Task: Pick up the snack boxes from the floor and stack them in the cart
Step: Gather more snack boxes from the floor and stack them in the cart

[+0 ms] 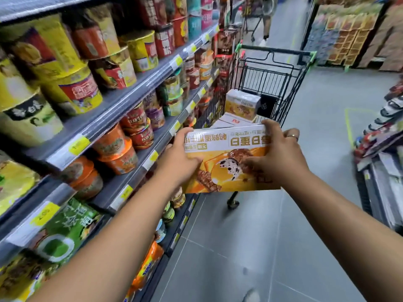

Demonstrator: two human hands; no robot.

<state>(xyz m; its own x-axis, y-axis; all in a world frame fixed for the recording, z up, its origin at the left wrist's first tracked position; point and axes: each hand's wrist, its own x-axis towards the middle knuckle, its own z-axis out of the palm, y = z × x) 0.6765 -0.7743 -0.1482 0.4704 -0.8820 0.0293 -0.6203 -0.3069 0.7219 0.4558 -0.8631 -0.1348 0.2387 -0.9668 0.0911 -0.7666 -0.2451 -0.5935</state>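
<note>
Left hand (182, 156) clamped on the near left edge of a snack box (229, 159), thumb over the top panel, fingers curled under; right hand (278, 153) gripping the right end of the same box, fingers spread across the printed face, a ring (292, 136) on one finger. Held in mid-air between both hands, just short of the near end of the cart (274, 83), above the grey floor (250, 247). Flat, rectangular, glossy cardboard; white band with orange lettering seen upside down, below it a golden-orange picture of braised meat pieces and a speckled egg. Black wire basket on the cart, thin vertical bars, green plastic corners on the handle, one caster (233, 202) visible beneath the held box. Inside the basket, a second box of the same design (242, 104) standing upright on a layer of flat white boxes (236, 120), a red mark on one of them. To the left, grey metal shelves (122, 101) with yellow price tags along the edges, packed with round paper noodle cups (72, 88) in yellow, red, orange and green, foil lids crinkled and shiny. Floor smooth, tiled, with fine seams. To the right, a low display of packaged goods (379, 153), blurred. At the far end of the aisle, another person (267, 16) beside a second cart, too blurred for detail.
</note>
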